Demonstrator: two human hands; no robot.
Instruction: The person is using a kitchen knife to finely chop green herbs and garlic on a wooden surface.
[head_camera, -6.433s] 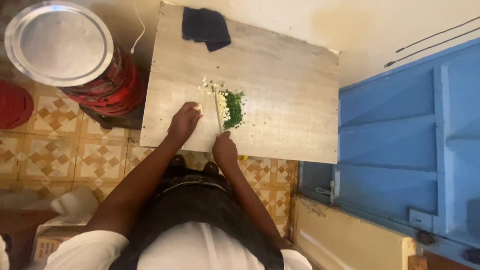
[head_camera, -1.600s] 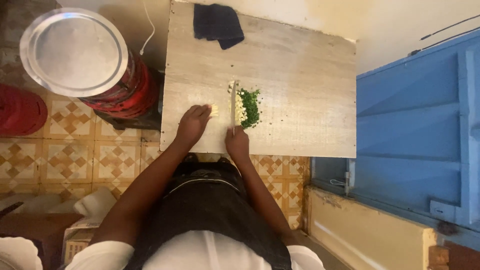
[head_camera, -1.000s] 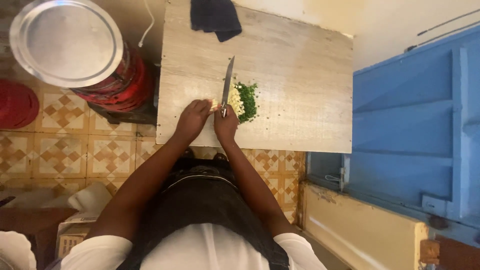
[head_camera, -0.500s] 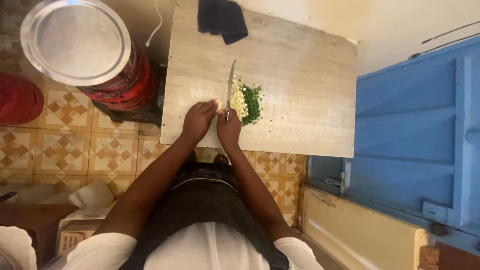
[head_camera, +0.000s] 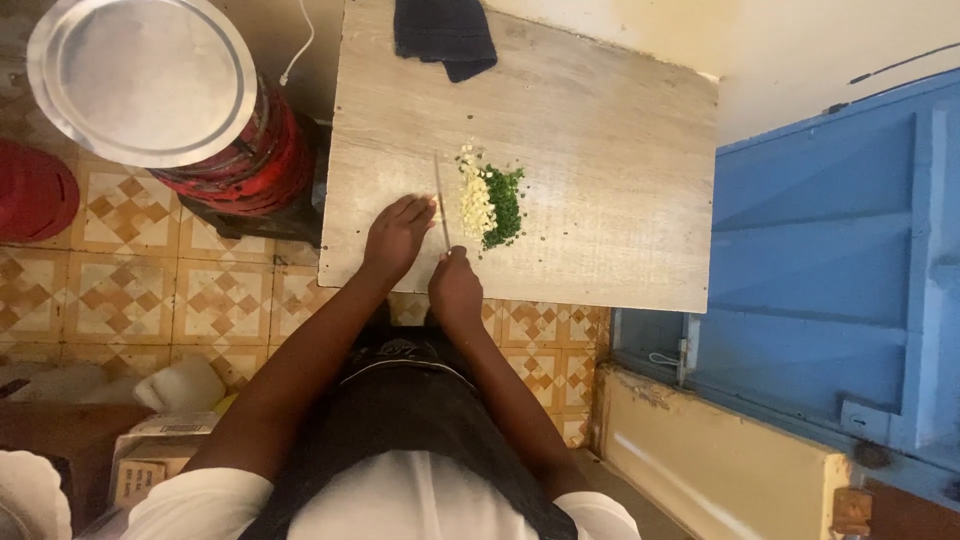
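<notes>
We are in a modest home kitchen corner. A pale wood-grain rectangular surface (head_camera: 600, 180) carries a small heap of chopped white and green vegetables (head_camera: 488, 203) and a folded dark blue cloth (head_camera: 445, 35). Beside it stands a red drum-shaped container with a round shiny metal lid (head_camera: 140, 80), on a brown-and-cream patterned tile floor (head_camera: 120, 290), next to a blue painted panelled door (head_camera: 840, 260).

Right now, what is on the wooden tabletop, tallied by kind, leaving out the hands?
Knife: 1
Pile of chopped pale bits: 1
Pile of chopped green herbs: 1
Dark blue cloth: 1
Total: 4
</notes>
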